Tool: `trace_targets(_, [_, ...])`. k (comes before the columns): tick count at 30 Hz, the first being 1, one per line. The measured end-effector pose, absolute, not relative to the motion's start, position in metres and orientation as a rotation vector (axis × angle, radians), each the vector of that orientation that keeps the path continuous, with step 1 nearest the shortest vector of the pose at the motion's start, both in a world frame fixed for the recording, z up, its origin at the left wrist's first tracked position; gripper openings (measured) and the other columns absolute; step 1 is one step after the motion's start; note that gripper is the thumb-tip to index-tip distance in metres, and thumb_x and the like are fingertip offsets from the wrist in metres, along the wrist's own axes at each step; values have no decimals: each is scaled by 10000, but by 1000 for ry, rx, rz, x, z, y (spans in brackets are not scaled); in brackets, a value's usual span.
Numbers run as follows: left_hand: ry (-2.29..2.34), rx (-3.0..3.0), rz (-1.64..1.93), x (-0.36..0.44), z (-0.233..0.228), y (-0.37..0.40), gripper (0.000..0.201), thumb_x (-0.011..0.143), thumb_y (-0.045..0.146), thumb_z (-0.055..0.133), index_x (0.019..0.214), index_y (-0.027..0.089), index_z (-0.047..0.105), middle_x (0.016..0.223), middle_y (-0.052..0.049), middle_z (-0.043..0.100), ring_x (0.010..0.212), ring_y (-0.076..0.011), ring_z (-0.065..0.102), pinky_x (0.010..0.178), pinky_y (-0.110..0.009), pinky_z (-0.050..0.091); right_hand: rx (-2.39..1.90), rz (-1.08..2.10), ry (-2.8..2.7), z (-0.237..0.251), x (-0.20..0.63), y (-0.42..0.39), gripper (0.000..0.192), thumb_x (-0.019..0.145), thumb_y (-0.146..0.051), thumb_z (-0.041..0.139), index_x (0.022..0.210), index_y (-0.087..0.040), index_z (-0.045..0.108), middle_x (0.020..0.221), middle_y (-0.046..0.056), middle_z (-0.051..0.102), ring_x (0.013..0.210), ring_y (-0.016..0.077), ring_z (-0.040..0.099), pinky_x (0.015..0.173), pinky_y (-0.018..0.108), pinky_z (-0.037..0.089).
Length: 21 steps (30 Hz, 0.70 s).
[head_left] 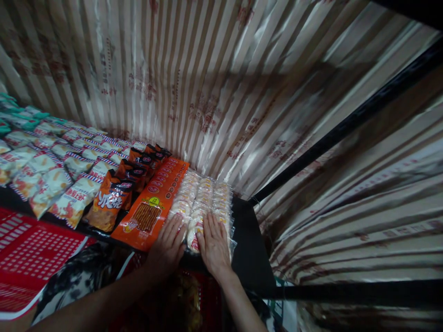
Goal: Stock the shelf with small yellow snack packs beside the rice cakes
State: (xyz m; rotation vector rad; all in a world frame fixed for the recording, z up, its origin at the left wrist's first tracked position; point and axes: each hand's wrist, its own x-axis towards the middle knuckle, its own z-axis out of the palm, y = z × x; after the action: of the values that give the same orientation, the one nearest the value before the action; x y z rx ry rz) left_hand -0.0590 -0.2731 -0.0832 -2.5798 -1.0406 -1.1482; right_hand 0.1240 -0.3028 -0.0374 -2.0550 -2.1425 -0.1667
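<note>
My left hand lies flat, fingers spread, on the near end of a row of clear-wrapped round white snack packs and touches the edge of a long orange packet beside it. My right hand presses flat on the same snack packs, just right of the left hand. Neither hand grips anything. The packs lie in rows on a dark shelf, running away from me toward the striped cloth.
Left of the orange packet lie dark orange bags, then several white-and-red snack bags and teal packs farther left. A red basket sits lower left. Striped shiny cloth backs the shelf; a black bar crosses at right.
</note>
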Motion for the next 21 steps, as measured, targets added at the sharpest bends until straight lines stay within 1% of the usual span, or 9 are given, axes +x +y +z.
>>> trace_targets(4, [-1051,-2579,-1103,-53,-84,-276,484,897,237,467,1350,68,463,1457,-204,408,1420,-332,243,1121,-519,297,-2043,-170,-2119,-38,124,-300,565,979,-401,291,1451,-95,345,1528,136,293,1445,237,210,1163,469,214])
trace_targets(7, [-1030,-2563,-1128,-45,-82,-280,449,914,258,468,1347,143,495,1449,-168,435,1407,-311,287,1138,-504,255,-2004,-176,-2092,-35,128,-291,565,982,-403,279,1459,-105,332,1540,129,277,1450,233,190,1164,453,229])
trace_targets(10, [-989,-2569,-1171,-39,-79,-283,412,928,280,462,1331,221,525,1452,-144,438,1387,-292,336,1126,-478,272,-2000,-147,-2079,-27,132,-274,549,983,-389,274,1463,-129,330,1551,114,260,1455,233,168,1153,443,259])
trace_targets(12, [-987,-2594,-1165,-36,-77,-285,406,932,287,456,1330,249,527,1462,-134,426,1380,-290,348,1111,-471,290,-2029,-131,-2085,-21,134,-261,540,983,-376,268,1455,-126,348,1556,114,243,1456,241,162,1151,442,260])
trace_targets(17, [-1016,-2631,-1105,-36,-72,-285,376,937,314,454,1295,256,555,1444,-131,449,1352,-290,384,1087,-477,302,-2148,-19,-2142,-14,130,-233,555,986,-369,247,1452,-83,345,1549,128,255,1449,253,188,1177,418,161])
trace_targets(21, [-1038,-2653,-1056,-36,-71,-285,377,937,349,457,1294,275,552,1432,-114,463,1334,-281,400,1082,-478,300,-2179,27,-2189,-18,124,-225,600,983,-409,254,1457,-48,316,1540,157,261,1446,255,197,1182,413,105])
